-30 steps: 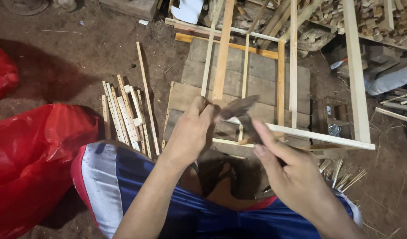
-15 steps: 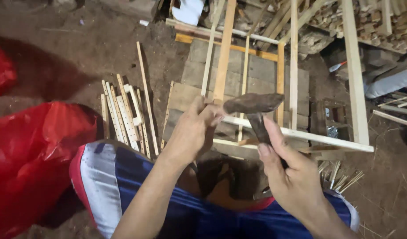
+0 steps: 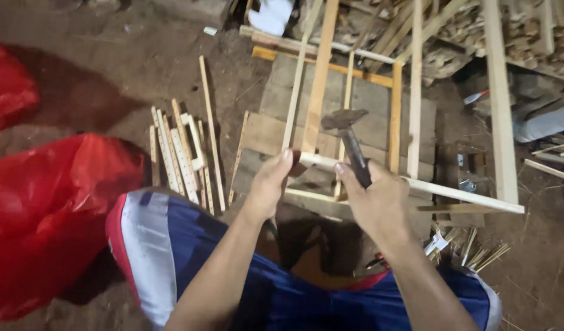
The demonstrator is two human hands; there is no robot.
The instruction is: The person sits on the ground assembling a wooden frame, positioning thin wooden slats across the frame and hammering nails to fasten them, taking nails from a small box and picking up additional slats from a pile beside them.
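Down on the dirt floor (image 3: 141,67), seen from the head camera, we sit with a light wooden slat frame (image 3: 410,184) resting across a base of flat boards (image 3: 367,110). Our right hand (image 3: 377,199) is closed tight around the handle of a hammer (image 3: 349,138), its dark iron head raised just above the joint where the near slat meets the uprights. That hammer looks head-heavy and rigid, best held low on the shaft as we have it. Our left hand (image 3: 272,181) pinches the near slat at the joint, thumb and fingers nearly shut on it; the slats look thin, stiff and easy to split. A bundle of loose slats (image 3: 181,150) lies to the left, beside a red plastic sack (image 3: 46,214).
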